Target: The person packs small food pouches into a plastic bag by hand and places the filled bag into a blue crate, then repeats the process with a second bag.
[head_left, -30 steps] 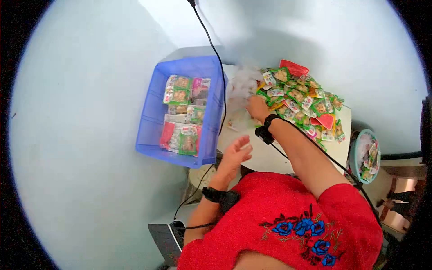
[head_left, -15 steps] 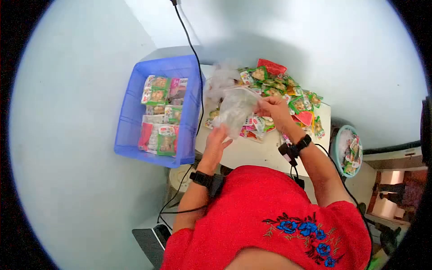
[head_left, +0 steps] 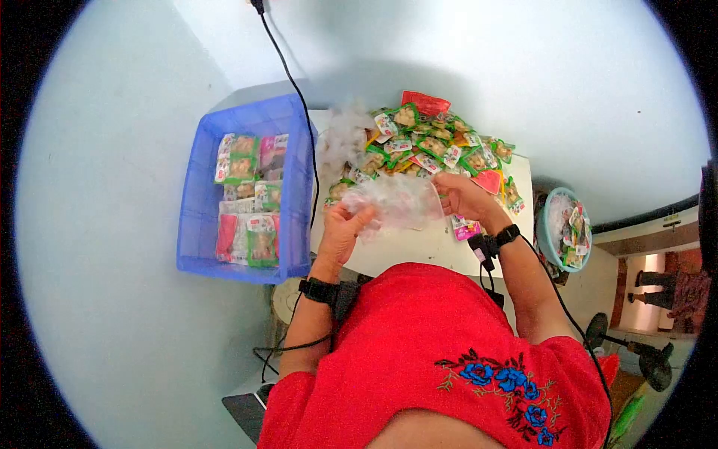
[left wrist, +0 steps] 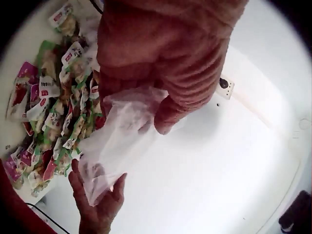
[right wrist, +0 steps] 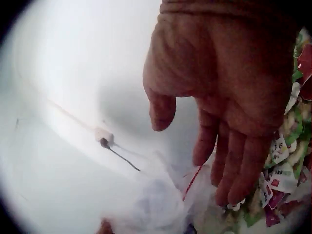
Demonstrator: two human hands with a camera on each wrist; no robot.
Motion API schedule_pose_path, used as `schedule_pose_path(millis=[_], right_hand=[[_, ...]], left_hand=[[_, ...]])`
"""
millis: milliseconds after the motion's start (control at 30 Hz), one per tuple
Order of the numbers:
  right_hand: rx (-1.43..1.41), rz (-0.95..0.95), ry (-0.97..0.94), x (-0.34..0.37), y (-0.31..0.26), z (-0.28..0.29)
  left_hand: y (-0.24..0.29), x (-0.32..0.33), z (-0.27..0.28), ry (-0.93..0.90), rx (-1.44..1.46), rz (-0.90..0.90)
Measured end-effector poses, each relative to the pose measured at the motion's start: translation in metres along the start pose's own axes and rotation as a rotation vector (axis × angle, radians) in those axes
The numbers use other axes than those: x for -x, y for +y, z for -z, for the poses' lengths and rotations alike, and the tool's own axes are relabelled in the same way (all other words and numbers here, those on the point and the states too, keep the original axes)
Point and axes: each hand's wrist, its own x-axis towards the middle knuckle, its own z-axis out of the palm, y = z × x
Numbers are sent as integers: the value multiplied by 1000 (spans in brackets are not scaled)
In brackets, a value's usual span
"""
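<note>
A clear plastic bag (head_left: 400, 202) stretches between both hands above the table's front part. My left hand (head_left: 340, 233) grips its left end, with the thumb on the near side and the fingers behind the film in the left wrist view. At the other end is my right hand (head_left: 467, 198). In the right wrist view its fingers (right wrist: 234, 165) hang fairly straight against the bag, near a thin red strip, and the thumb stands apart. Just beyond the bag lies a heap of small snack packets (head_left: 430, 146), green, white and red.
A blue crate (head_left: 191, 217) holding rows of packets stands at the left, with a black cable (head_left: 288, 63) hanging in front of it. More clear bags (head_left: 345, 138) are bunched on the white table (head_left: 359, 258). To the right sits a light-blue basket (head_left: 545, 228) with packets.
My right hand has come back from the pile with a clear bag, and my left hand has risen to take its other end. The bag now lies more level between them.
</note>
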Motion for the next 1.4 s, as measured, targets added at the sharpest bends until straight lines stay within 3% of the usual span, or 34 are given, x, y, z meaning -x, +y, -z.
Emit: schedule_pose_path(millis=[100,200,300,400,500,700,800,900,1100,1200,1300,1400], right_hand=[[-174,-101,-152,-13,15,-15],[-169,-127,-192,-22,21,-28],[-10,27,-52,-29,23,-29],[-91,246,140,-35,19,-25],[49,287,181,-31,14,-20],[193,356,52,-20,5,-32],[353,380,26,-17,2,-35],[405,432,27,-17,5,-34],[343,456,130,-17,4,-33],[338,472,140,-20,5,-29],[313,464,140,-22,10,-24],[374,386,223,-12,2,-25]], left_hand=[[4,10,-3,-34,16,-11],[3,17,-3,-5,24,-28],[1,23,4,201,-51,-44],[6,31,11,373,-70,-102],[4,37,17,406,-113,-121],[23,41,10,319,95,97],[17,34,19,276,-326,46],[33,38,3,255,-433,204],[38,40,-3,203,-373,254],[37,42,-1,116,-432,88],[32,36,5,171,-474,53],[36,27,1,498,-312,-155]])
